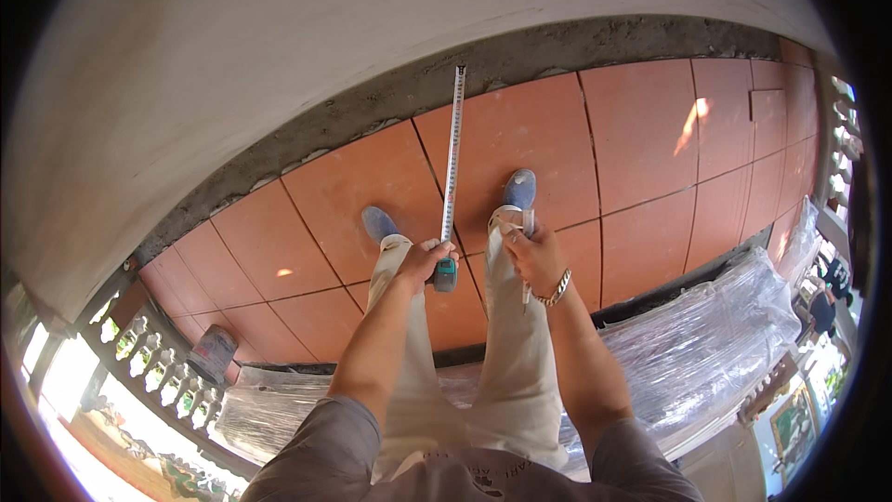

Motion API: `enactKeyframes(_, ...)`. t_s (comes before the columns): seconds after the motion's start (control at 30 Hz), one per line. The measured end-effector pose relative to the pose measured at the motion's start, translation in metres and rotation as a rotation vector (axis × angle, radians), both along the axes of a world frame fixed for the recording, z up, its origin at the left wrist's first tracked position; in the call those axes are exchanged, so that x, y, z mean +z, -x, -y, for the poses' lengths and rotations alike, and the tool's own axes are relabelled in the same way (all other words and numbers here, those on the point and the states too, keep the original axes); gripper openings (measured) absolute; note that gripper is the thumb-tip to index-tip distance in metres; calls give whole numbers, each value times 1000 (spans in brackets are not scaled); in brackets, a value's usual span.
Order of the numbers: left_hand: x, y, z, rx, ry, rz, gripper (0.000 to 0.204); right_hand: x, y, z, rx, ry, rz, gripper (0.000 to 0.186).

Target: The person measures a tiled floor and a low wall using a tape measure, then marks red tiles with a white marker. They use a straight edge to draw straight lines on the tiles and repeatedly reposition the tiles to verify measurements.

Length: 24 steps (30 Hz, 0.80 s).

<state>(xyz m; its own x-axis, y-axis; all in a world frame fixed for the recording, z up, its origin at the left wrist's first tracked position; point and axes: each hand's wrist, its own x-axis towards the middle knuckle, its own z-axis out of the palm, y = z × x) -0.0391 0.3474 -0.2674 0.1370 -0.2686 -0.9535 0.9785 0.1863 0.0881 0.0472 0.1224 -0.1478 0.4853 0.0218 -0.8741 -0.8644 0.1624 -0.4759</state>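
My left hand [423,261] is closed around a teal and grey tape measure [446,275]. Its pale blade [453,153] runs out straight ahead over the orange tiles [506,125], and the far end reaches the grey mortar strip [418,74] by the wall. To the right, my right hand [537,260] is closed on a slim whitish stick-like tool [529,221]. That tool stands roughly in line with the blade, poking out above and below the fist; its exact kind cannot be made out. My blue shoes stand on the tiles either side of the blade.
A pale wall [279,46] curves along the far side. Behind me on the right lies a long bundle wrapped in clear plastic [697,344]. A grey bucket [214,353] stands at the left by a balustrade [153,363]. Dark joints separate the tiles.
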Motion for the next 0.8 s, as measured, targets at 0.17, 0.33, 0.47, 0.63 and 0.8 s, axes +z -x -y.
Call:
enactKeyframes(0.17, -114, 32, -1, 92, -41, 119, 26, -76, 25, -60, -158, -146, -145, 27)
enactKeyframes(0.33, -207, 55, 1, 228, -107, 173, 27, -115, 54, -88, -259, -188, -295, 22)
enactKeyframes(0.47, -258, 58, 3, 312, -104, 216, 27, -131, 66, -89, -209, -205, -337, 27)
enactKeyframes(0.63, -290, 51, 8, 380, -101, 161, 31, -138, 65, -90, -82, -140, -358, 22)
enactKeyframes(0.8, -299, 51, 18, 455, -62, 171, 31, -138, 59, -95, -17, -134, -373, 24)
